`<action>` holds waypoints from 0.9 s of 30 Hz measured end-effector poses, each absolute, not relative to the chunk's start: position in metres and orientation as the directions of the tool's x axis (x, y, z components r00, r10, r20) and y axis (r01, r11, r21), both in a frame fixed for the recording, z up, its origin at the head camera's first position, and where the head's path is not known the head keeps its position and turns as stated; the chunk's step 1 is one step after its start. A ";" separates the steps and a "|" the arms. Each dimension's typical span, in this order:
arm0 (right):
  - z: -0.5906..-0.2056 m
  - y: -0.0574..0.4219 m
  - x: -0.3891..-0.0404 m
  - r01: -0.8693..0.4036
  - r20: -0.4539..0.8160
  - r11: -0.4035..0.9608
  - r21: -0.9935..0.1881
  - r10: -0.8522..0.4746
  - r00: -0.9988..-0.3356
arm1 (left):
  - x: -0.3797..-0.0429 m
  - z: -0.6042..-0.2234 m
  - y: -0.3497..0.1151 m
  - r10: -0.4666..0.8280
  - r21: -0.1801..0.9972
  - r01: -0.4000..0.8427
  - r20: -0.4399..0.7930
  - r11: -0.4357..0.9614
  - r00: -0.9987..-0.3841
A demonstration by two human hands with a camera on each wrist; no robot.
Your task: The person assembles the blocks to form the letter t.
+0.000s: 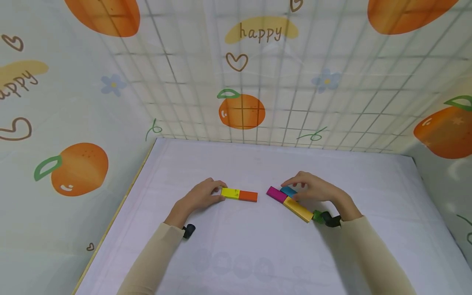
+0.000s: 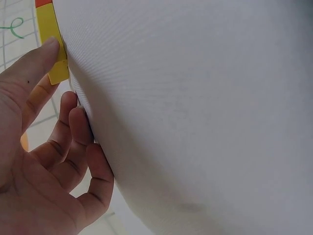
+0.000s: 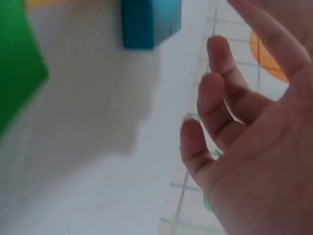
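My left hand (image 1: 199,194) pinches the outer end of a bright yellow block (image 1: 230,193) between thumb and forefinger; its other fingers curl loosely in the left wrist view. An orange-red block (image 1: 248,196) lies end to end with the yellow one. To the right, my right hand (image 1: 317,188) hovers over a blue block (image 1: 287,191), forefinger and thumb apart around it. In the right wrist view, no finger shows on the near faces of that blue block (image 3: 151,24). It lies alongside a magenta block (image 1: 276,194), which meets a golden-yellow block (image 1: 298,209).
A green block (image 1: 317,216) sits at the near end of the golden-yellow one, partly hidden by the right wrist camera (image 1: 332,220). White cloth covers the table (image 1: 236,237). Behind stands a printed curtain (image 1: 191,102) with a grid pattern.
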State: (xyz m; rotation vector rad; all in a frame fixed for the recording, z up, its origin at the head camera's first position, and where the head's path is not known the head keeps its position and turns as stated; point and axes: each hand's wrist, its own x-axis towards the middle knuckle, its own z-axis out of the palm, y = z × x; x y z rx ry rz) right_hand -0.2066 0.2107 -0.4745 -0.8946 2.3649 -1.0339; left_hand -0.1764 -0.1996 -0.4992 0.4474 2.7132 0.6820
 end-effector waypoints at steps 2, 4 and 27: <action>-0.475 0.215 -0.210 -0.381 -0.129 0.514 -0.769 -0.707 -0.695 | -0.176 -0.499 -0.200 0.368 0.499 0.221 -0.218 0.838 -0.904; -0.478 0.219 -0.214 -0.364 -0.151 0.518 -0.774 -0.709 -0.689 | -0.176 -0.499 -0.200 0.365 0.496 0.218 -0.221 0.841 -0.904; -0.493 0.228 -0.231 -0.273 -0.331 0.615 -0.740 -0.686 -0.648 | -0.180 -0.501 -0.201 0.363 0.479 0.215 -0.242 0.851 -0.900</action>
